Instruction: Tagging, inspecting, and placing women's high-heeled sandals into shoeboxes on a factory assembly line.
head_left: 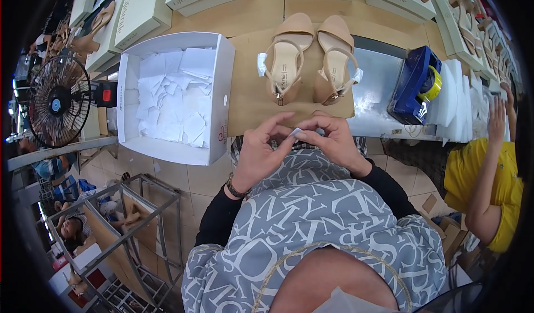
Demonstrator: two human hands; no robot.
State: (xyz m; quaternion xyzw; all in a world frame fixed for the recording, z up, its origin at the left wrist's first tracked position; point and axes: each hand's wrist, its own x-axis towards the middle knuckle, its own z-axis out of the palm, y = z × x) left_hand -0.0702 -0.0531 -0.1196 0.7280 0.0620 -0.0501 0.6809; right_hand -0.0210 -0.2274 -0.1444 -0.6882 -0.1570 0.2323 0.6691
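Pinching a small white paper piece (295, 132) between both hands, left hand (260, 151) and right hand (334, 140) fingers closed on it at the desk's (250, 99) near edge. Seemingly readying it; beige sandals (308, 60) lie just beyond, white shoebox (219, 85) left.
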